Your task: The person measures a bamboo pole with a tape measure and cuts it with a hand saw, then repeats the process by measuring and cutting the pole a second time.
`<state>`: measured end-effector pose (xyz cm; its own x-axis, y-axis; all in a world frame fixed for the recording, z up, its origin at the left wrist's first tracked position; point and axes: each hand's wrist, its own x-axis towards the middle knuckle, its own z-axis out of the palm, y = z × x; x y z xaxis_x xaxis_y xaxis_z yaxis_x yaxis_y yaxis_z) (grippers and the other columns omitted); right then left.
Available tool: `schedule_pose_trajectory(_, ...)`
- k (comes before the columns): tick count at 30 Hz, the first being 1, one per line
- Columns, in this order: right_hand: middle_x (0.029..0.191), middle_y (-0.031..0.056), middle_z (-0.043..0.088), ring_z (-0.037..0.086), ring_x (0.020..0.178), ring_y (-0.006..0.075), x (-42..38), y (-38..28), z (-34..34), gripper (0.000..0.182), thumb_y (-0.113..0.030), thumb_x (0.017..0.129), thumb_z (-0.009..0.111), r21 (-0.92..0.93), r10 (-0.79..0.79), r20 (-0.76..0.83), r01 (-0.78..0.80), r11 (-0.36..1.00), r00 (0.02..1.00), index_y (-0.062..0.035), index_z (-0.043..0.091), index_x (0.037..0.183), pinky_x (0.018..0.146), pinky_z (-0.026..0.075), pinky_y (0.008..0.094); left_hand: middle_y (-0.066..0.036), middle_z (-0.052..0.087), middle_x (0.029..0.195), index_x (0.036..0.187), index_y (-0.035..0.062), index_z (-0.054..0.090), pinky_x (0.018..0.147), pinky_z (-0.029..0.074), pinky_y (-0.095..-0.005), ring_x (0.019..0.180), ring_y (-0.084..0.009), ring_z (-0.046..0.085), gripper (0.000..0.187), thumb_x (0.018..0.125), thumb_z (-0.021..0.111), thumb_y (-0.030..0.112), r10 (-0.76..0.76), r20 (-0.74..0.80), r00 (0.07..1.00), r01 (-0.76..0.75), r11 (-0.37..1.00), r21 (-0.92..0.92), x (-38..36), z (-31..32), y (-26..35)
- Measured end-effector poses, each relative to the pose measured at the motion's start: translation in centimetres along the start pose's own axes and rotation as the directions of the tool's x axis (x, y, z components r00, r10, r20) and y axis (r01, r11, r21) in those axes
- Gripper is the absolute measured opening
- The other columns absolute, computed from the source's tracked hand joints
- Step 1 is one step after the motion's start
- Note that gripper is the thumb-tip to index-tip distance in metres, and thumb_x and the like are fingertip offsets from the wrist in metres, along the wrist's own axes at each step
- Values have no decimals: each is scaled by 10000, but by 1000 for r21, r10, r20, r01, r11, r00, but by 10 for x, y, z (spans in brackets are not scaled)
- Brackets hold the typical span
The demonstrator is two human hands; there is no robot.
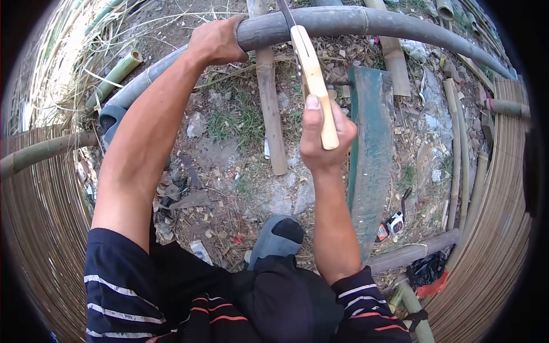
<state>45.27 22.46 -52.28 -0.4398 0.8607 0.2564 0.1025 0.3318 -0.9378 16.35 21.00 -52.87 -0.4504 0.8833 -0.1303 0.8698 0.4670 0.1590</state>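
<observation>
A thick grey bamboo pole (331, 22) lies crosswise at the top of the head view, looking curved in the wide lens. My left hand (216, 41) is wrapped over this pole, left of the saw. In my right hand (327, 131) is a handsaw (311, 63), gripped by its pale wooden handle with the thumb along the top. Its dark blade rests across the pole, close to the right of my left hand, and runs out of view at the top edge.
A worn green plank (372, 143) lies right of my right forearm, with a tape measure (395, 223) beside it. Split bamboo (270, 114) lies under the pole. Bundles of thin bamboo strips (48, 211) flank both sides. My shoe (275, 240) stands on chip-strewn ground.
</observation>
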Motion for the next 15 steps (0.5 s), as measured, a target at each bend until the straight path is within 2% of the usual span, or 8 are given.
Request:
schedule_pose_trajectory(2, 604, 99, 534, 515, 471, 216, -45, -1, -31, 253, -125, 936, 679, -59, 15, 24, -13, 998, 1000, 10, 576, 749, 485, 401, 374, -180, 776, 1068, 1383, 149, 633, 893, 603, -469, 980, -364, 758, 793, 644, 846, 345, 13, 15, 1000, -14, 1000, 25, -1, -4, 0)
schedule_pose_trajectory(3, 617, 112, 564, 555, 491, 229, -83, 1, -54, 250, -151, 921, 644, -42, -33, -19, 32, 999, 999, 36, 601, 759, 503, 448, 356, -182, 773, 1122, 1425, 156, 612, 933, 594, -462, 1028, -362, 754, 846, 639, 852, 356, -20, 60, 998, 18, 1000, 25, 1, -8, 1)
schedule_pose_trajectory(4, 619, 123, 587, 598, 512, 238, -124, 1, -78, 299, -203, 902, 618, 19, 6, -10, -6, 1000, 1000, 65, 624, 769, 523, 495, 345, -184, 769, 1175, 1466, 162, 591, 972, 586, -456, 1075, -360, 750, 899, 634, 859, 368, -49, 112, 992, 47, 999, 21, 3, -8, 5)
schedule_pose_trajectory(5, 621, 124, 607, 628, 525, 235, -154, -8, -106, 367, -257, 905, 608, -12, 46, 81, -45, 999, 996, 87, 639, 780, 532, 524, 349, -181, 769, 1182, 1460, 158, 595, 970, 586, -450, 1073, -355, 751, 890, 637, 861, 366, -72, 112, 991, 70, 997, 27, 4, -7, 7)
schedule_pose_trajectory(8, 585, 110, 569, 590, 493, 213, -139, -22, -93, 342, -240, 909, 640, 60, -12, -2, 12, 998, 1000, 67, 619, 760, 495, 485, 345, -182, 779, 1086, 1392, 108, 624, 891, 609, -452, 994, -362, 764, 805, 664, 862, 355, -32, 64, 997, 31, 999, 24, 5, -3, 6)
schedule_pose_trajectory(10, 587, 109, 542, 556, 473, 225, -73, -11, -54, 264, -171, 918, 660, -62, -28, -4, 27, 998, 1000, 49, 618, 778, 477, 438, 359, -177, 778, 1119, 1415, 124, 616, 911, 603, -448, 1026, -355, 759, 826, 661, 861, 359, -40, 59, 997, 37, 998, 50, 4, -6, 12)
schedule_pose_trajectory(12, 618, 114, 539, 546, 481, 251, -14, 0, -23, 187, -112, 919, 662, 22, 56, 57, -58, 998, 997, 42, 632, 817, 482, 417, 382, -163, 769, 1189, 1441, 167, 608, 991, 570, -451, 1102, -346, 741, 867, 635, 866, 355, -105, 112, 988, 105, 994, 2, 1, -12, 16)
schedule_pose_trajectory(15, 640, 115, 549, 556, 499, 250, -54, -4, -44, 190, -113, 919, 662, -27, 9, 56, -8, 1000, 998, 50, 638, 825, 493, 426, 391, -164, 769, 1186, 1443, 164, 604, 998, 562, -454, 1115, -354, 735, 862, 642, 860, 354, -91, 126, 988, 92, 996, -1, -7, -12, 12)
